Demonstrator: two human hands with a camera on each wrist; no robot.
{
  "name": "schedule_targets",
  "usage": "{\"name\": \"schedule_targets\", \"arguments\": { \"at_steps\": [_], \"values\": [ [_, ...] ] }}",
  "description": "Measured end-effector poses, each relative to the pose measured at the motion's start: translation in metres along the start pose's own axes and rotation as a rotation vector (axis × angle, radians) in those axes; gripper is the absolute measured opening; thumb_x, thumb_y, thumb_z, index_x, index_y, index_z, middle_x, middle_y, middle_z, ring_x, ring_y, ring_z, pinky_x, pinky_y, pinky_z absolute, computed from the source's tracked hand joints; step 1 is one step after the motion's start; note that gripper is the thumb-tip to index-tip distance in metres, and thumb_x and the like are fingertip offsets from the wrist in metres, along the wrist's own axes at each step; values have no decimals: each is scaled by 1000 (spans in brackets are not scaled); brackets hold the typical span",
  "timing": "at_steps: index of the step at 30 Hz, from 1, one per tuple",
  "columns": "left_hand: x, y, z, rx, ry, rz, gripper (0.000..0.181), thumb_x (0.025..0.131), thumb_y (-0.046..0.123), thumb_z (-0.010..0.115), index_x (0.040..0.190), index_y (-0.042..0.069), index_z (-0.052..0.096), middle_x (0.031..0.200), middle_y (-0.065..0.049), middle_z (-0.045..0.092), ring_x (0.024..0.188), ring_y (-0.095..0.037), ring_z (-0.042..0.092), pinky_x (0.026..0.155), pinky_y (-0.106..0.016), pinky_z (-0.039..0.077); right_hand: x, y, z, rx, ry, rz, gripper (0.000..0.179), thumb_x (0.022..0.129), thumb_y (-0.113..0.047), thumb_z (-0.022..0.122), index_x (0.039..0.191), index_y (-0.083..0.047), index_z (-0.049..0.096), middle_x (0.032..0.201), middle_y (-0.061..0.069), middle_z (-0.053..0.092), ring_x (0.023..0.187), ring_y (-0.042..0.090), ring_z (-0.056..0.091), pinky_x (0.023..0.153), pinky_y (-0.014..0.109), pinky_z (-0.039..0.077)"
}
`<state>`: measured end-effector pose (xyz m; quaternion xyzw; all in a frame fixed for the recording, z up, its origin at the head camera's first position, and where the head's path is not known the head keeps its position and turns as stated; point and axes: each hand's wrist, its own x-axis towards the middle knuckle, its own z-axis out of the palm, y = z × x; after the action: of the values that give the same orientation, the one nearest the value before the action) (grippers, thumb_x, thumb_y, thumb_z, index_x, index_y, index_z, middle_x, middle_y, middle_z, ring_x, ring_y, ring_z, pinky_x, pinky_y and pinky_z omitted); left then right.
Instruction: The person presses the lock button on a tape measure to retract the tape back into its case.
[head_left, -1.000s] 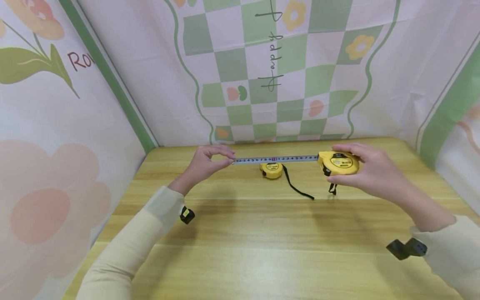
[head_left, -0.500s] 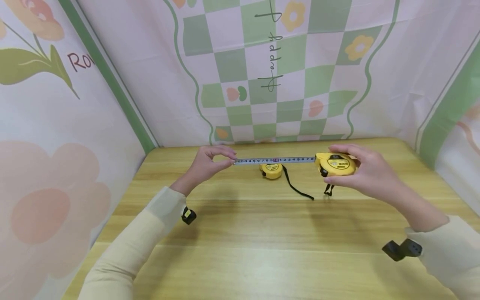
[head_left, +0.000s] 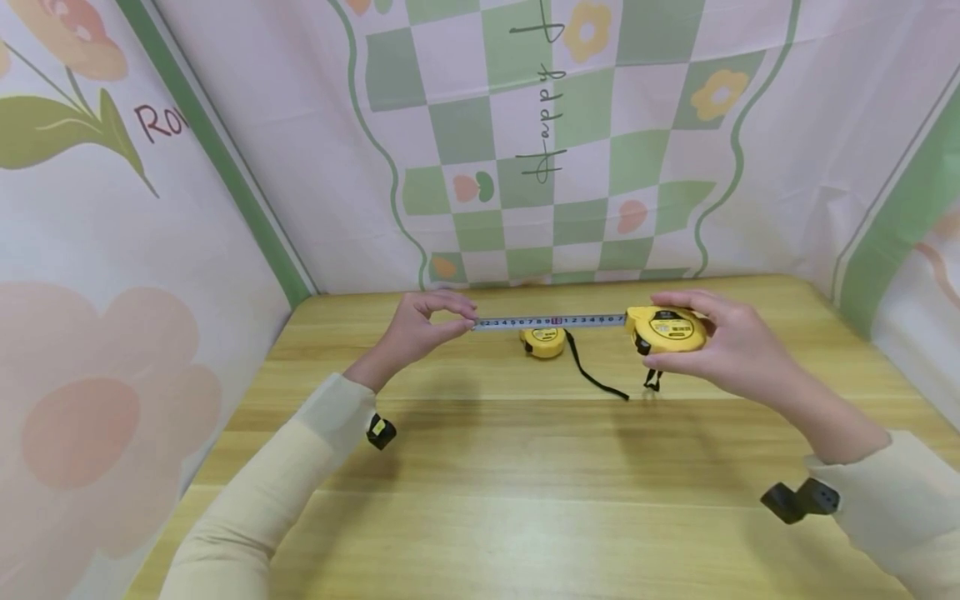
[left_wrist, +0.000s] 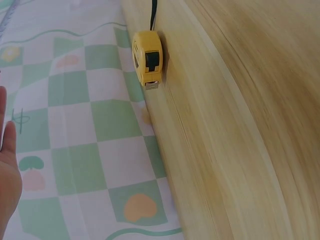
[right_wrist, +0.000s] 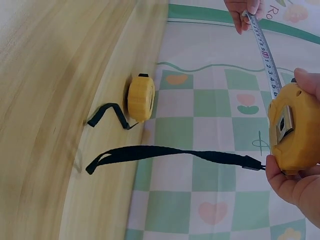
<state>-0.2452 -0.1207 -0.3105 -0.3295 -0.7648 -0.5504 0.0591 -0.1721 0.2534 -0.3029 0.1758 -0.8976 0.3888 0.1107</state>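
Note:
In the head view my right hand (head_left: pixel 723 342) grips the yellow case of a tape measure (head_left: pixel 667 328), thumb below and fingers above. Its printed blade (head_left: pixel 555 322) runs out straight to the left, held up over the table. My left hand (head_left: pixel 423 329) pinches the blade's free end between thumb and fingertips. A black wrist strap (right_wrist: pixel 185 152) dangles from the held case in the right wrist view, where a metal belt clip (right_wrist: pixel 285 122) also shows. Only part of my left hand (left_wrist: pixel 7 170) appears at the edge of the left wrist view.
A second yellow tape measure (head_left: pixel 543 342) lies on the wooden table (head_left: pixel 517 467) behind the blade, its black strap (head_left: pixel 596 379) trailing to the right. A patterned cloth backdrop (head_left: pixel 585 150) rises at the table's far edge. Small black cameras (head_left: pixel 381 431) are on both wrists.
The right hand and the case have moved left, and the left hand slightly right. Less blade shows between them, its visible numbers ending lower than before.

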Motion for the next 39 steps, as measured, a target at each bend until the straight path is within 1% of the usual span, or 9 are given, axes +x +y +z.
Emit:
{"name": "schedule_targets", "arguments": {
  "at_steps": [7, 14, 16, 20, 21, 23, 30, 33, 39],
  "values": [
    [1, 1, 1, 1, -5, -3, 7, 83, -7, 70, 89, -10, 71, 103, -18, 71, 117, -36, 54, 107, -47, 35, 1, -3, 2, -9, 7, 12, 72, 69, -23, 90, 131, -7, 58, 128, 13, 56, 90, 4, 58, 69, 10, 49],
    [7, -23, 4, -2, 0, 9, 5, 83, -3, 73, 88, -4, 74, 103, -15, 71, 115, -27, 56, 106, -44, 36, 3, -8, 6, 17, 11, 12, 73, 69, -22, 90, 132, -7, 57, 128, 10, 56, 89, 9, 58, 69, 12, 50],
    [8, -25, 4, 8, -1, 28, 5, 83, -1, 74, 88, -2, 74, 103, -14, 71, 113, -23, 57, 105, -43, 37, 4, -8, 7, 26, 15, 12, 73, 69, -21, 90, 132, -7, 57, 128, 9, 55, 89, 9, 58, 68, 13, 51],
    [9, -26, 5, 26, 0, 60, 5, 84, 3, 75, 88, 1, 75, 103, -12, 72, 111, -19, 57, 103, -42, 38, 5, -9, 9, 34, 21, 26, 73, 69, -23, 90, 133, -8, 57, 127, 8, 55, 89, 11, 58, 68, 14, 51],
    [8, -20, 6, 32, 0, 56, 5, 84, 3, 74, 88, 1, 75, 103, -13, 72, 111, -20, 57, 103, -43, 38, 5, -9, 9, 37, 21, 31, 73, 69, -23, 90, 133, -9, 57, 127, 8, 55, 89, 12, 58, 67, 15, 52],
    [9, -20, 7, 33, 1, 66, 5, 84, 3, 74, 88, 1, 75, 103, -13, 72, 111, -20, 58, 103, -43, 39, 5, -10, 10, 39, 23, 38, 73, 69, -23, 90, 133, -9, 57, 127, 7, 55, 88, 12, 59, 67, 15, 52],
    [12, -20, 12, 37, 11, 25, 6, 82, -5, 73, 88, -4, 73, 104, -15, 71, 111, -24, 59, 104, -42, 39, 7, -13, 14, 58, 18, 39, 74, 69, -24, 90, 133, -9, 56, 125, 8, 55, 88, 15, 59, 67, 16, 52],
    [13, -20, 14, 32, 7, 30, 7, 81, -6, 73, 88, -5, 73, 104, -17, 70, 108, -27, 60, 103, -43, 40, 7, -13, 16, 68, 18, 39, 74, 69, -23, 90, 133, -8, 56, 125, 8, 55, 89, 14, 59, 67, 17, 53],
    [15, -22, 15, 1, -2, 69, 5, 83, 0, 74, 88, 0, 75, 101, -10, 72, 104, -20, 62, 102, -40, 41, 7, -14, 18, 73, 27, 51, 74, 70, -24, 90, 134, -9, 56, 125, 8, 55, 88, 16, 60, 67, 18, 53]
  ]
}}
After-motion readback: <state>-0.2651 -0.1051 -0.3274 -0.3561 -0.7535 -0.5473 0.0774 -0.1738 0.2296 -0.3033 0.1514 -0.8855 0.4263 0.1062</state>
